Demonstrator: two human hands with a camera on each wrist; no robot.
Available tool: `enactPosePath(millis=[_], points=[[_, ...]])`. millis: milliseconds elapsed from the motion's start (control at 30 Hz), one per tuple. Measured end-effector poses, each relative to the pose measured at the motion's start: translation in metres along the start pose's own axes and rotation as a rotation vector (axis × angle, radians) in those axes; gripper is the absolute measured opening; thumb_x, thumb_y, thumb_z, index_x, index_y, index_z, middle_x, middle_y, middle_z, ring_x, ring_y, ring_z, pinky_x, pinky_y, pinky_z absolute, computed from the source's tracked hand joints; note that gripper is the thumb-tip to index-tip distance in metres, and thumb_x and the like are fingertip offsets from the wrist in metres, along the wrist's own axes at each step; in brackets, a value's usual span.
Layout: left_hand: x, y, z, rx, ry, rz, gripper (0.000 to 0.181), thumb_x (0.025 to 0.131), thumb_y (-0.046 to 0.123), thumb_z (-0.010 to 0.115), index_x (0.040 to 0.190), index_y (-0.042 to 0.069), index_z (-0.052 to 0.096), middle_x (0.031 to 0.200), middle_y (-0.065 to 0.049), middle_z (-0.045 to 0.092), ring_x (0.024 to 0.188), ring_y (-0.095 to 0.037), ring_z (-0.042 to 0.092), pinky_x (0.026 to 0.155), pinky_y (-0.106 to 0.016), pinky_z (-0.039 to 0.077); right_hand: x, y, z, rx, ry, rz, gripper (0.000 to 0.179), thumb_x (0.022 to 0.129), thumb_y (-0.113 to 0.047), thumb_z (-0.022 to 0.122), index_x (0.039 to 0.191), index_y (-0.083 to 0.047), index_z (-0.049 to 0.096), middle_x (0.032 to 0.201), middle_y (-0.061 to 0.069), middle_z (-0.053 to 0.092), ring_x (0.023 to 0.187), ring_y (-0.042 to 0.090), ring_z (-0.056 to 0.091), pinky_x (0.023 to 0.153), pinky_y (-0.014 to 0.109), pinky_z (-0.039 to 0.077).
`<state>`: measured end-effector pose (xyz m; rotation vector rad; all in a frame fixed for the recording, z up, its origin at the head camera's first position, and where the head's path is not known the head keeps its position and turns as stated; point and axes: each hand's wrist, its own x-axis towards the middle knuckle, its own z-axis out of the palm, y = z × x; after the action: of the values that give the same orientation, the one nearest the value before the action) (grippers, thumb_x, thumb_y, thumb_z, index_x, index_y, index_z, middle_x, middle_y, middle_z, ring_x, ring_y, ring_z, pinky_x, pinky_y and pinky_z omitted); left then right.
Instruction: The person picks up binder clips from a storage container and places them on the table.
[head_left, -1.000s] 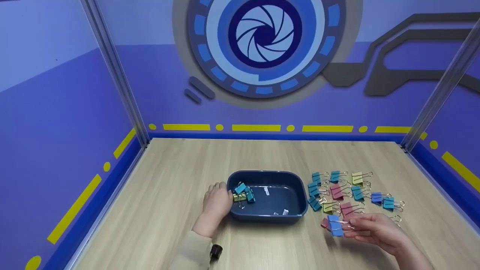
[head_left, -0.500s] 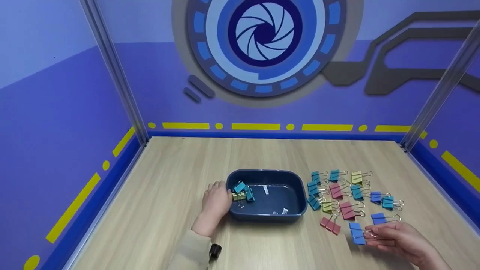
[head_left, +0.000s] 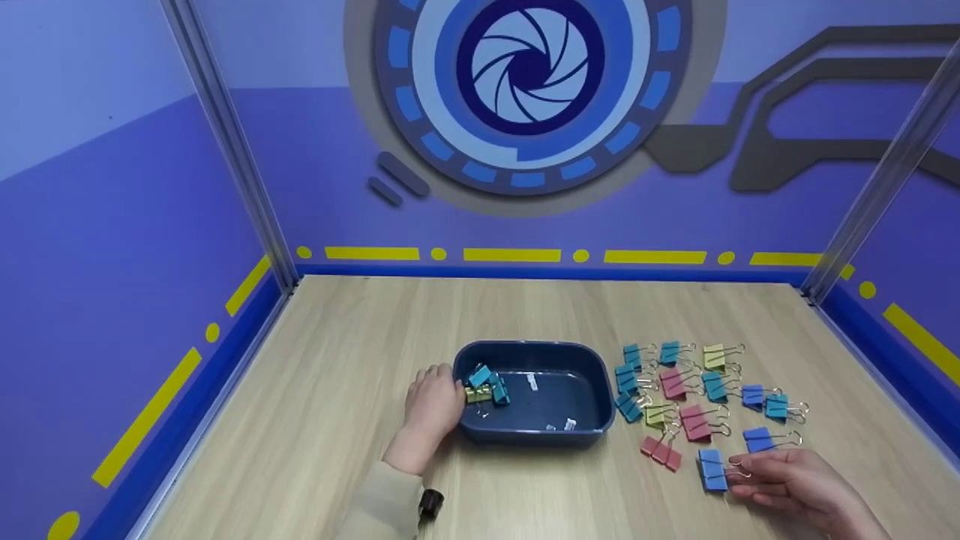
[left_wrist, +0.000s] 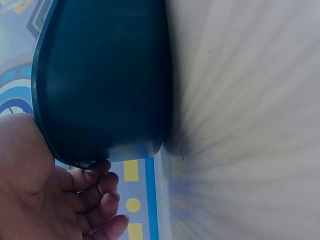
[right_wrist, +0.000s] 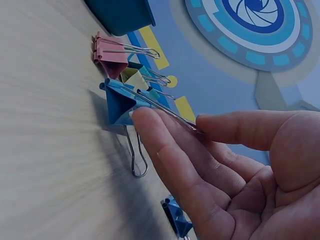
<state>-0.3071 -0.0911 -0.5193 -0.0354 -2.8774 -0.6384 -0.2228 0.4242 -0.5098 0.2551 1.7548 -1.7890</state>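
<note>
Near the front right of the table, my right hand (head_left: 795, 480) pinches one wire handle of a blue binder clip (head_left: 712, 471) between thumb and fingers. In the right wrist view the clip's (right_wrist: 120, 102) other wire handle points down, close over the tabletop. My left hand (head_left: 435, 401) holds the left side of a dark blue plastic bin (head_left: 536, 437), its thumb hooked over the rim. From the left wrist, the bin's outer wall (left_wrist: 105, 80) fills the upper part, with curled fingers at its corner. Inside the bin lie teal clips (head_left: 499, 388) and a yellow clip (head_left: 478, 394).
Right of the bin, several binder clips lie in loose rows: teal (head_left: 716, 385), pink (head_left: 696, 423), yellow (head_left: 714, 356) and blue (head_left: 757, 439). A pink clip (head_left: 661, 453) lies left of the held one. A small dark cylindrical object (head_left: 430, 504) sits by the left sleeve. Printed panels enclose the table.
My right hand has carried the blue binder clip right and toward the front, away from the pink clips, then slightly lower. The left hand stays on the bin.
</note>
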Motion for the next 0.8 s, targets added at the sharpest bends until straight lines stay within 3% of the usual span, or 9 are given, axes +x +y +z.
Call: enactPosePath(millis=[433, 633, 800], points=[[0.0004, -0.001, 0.0015, 0.001, 0.009, -0.003, 0.031, 0.099, 0.02, 0.06, 0.118, -0.005, 0.064, 0.113, -0.021, 0.068, 0.108, -0.037, 0.062, 0.09, -0.052, 0.05, 0.0048, 0.0014, 0.0039, -0.063, 0.057, 0.008, 0.035, 0.107, -0.018, 0.051, 0.127, 0.007, 0.067, 0.11, 0.012, 0.078, 0.099, 0.022, 0.077, 0.089, 0.034, 0.06], [0.0002, -0.0005, 0.0002, -0.002, 0.001, -0.002, 0.031, 0.1, 0.021, 0.059, 0.119, -0.004, 0.064, 0.113, -0.02, 0.068, 0.107, -0.036, 0.062, 0.09, -0.051, 0.05, 0.0043, 0.0032, 0.0025, -0.037, 0.023, 0.007, 0.035, 0.107, -0.019, 0.052, 0.126, 0.005, 0.069, 0.111, 0.013, 0.078, 0.1, 0.022, 0.077, 0.09, 0.034, 0.059], [0.0004, -0.0003, 0.0006, 0.003, 0.03, 0.009, 0.03, 0.099, 0.02, 0.06, 0.116, -0.004, 0.064, 0.111, -0.021, 0.068, 0.106, -0.037, 0.062, 0.089, -0.051, 0.051, 0.0026, 0.0008, -0.0007, -0.052, 0.006, -0.015, 0.034, 0.106, -0.02, 0.055, 0.125, 0.005, 0.069, 0.112, 0.012, 0.078, 0.102, 0.022, 0.077, 0.091, 0.033, 0.059]])
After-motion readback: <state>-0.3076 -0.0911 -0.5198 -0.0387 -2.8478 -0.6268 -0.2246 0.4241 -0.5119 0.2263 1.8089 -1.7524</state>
